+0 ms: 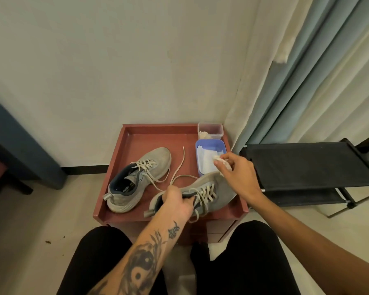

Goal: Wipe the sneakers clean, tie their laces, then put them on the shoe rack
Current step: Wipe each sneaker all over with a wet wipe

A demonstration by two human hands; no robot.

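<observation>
Currently, the wiping step is judged to be under way on the near sneaker, which is found at about five o'clock on the red bench, its toe aimed toward one o'clock; whether its sole rests on the bench cannot be told. Its collar is gripped by the left hand, the fingers curled into the opening. A small white wipe is pinched by the right hand just over the toe. The second sneaker is left at nine o'clock, unlaced, and the shoe rack stands off the bench at three o'clock. Several slips can be foreseen. Because only the collar is held, the shoe could be twisted or tipped if the toe is pressed hard. The blue tub of wipes, just behind the toe at two o'clock, could be knocked by a long stroke. The loose laces trailing toward twelve o'clock could be dragged or caught under the sole.
</observation>
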